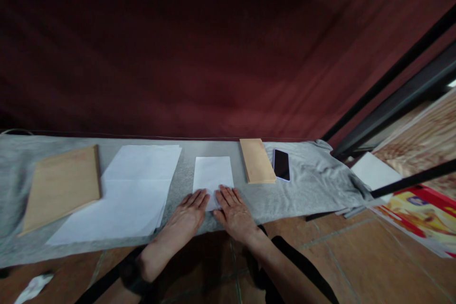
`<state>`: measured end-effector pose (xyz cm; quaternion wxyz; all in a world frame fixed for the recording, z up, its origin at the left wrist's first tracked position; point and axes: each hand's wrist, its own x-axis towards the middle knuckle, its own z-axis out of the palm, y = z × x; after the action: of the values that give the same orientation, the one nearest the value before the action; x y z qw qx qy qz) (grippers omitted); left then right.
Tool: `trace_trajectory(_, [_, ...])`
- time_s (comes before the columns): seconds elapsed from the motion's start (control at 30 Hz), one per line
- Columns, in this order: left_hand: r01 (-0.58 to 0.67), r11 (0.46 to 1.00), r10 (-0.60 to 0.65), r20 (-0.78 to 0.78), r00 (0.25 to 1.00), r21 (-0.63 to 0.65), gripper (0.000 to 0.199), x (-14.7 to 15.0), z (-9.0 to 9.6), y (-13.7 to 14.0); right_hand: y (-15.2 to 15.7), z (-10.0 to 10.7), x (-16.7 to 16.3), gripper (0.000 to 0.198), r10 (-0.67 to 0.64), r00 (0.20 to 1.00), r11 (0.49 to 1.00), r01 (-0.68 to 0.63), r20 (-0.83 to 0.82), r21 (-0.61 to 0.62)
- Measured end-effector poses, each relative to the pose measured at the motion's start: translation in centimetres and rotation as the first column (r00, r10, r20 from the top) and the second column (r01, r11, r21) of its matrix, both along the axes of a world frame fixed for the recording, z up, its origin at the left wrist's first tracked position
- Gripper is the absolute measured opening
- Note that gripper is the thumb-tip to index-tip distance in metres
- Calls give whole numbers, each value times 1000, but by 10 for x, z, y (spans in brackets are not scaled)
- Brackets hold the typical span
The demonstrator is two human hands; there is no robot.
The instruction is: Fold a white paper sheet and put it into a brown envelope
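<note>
Seen from a head camera looking down, two bare hands lay flat on a folded white sheet (213, 178), the landmark for everything else here. It rested on a grey cloth (313, 185) spread over a long surface, near the cloth's front edge.

Nearest the viewer, the left hand (187, 216) pressed the sheet's near left corner, and the right hand (233, 211) pressed its near right corner. On both, the fingers were stretched out and close together, palms down, gripping nothing. The two hands almost touched at the sheet's near edge.

By the look of it, the step in hand was flattening or creasing the sheet; a further fold would call for lifting one edge while the other hand pinned the paper.

Left of the folded sheet lay a loose stack of white paper (131, 190); the number of sheets could not be told. Further left lay one large brown envelope (62, 185).

Right of the sheet and slightly beyond it lay one narrow brown envelope (257, 160), possibly a small pile. Just right of that lay one dark phone (281, 165), screen off.

Behind the sheet, past the cloth's far edge, hung a dark red curtain (213, 47).
</note>
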<state>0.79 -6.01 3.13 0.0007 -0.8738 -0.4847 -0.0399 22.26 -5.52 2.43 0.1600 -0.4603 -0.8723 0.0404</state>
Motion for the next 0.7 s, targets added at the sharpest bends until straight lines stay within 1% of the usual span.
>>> trace_trajectory(0.1, [-9, 1000, 9, -16, 1000, 10, 55, -1, 0, 0, 0, 4, -3, 56, 28, 999, 1000, -29, -31, -11])
trace_trajectory(0.2, [-3, 1000, 2, 49, 999, 8, 54, -6, -3, 2, 0, 7, -7, 55, 65, 996, 997, -67, -61, -34])
trace_trajectory(0.3, [9, 1000, -9, 129, 992, 0, 49, -12, -8, 4, 2, 6, -6, 47, 49, 996, 996, -55, -72, -76])
trace_trajectory(0.4, [7, 1000, -8, 142, 990, 9, 42, -12, -8, 3, 5, 4, -1, 47, 62, 997, 993, -67, -52, -100])
trace_trajectory(0.5, [13, 1000, -16, 173, 985, 20, 40, -8, -1, 0, 6, 4, 4, 50, 97, 995, 990, -98, -15, -98])
trace_trajectory(0.57, [23, 1000, -25, 226, 974, 14, 44, -3, 6, -1, 7, 7, 6, 50, 101, 995, 991, -100, 7, -94])
trace_trajectory(0.7, [-45, 999, 45, 299, 953, -9, 54, 13, 16, 4, 13, 15, 11, 45, 121, 992, 989, -118, 28, -90])
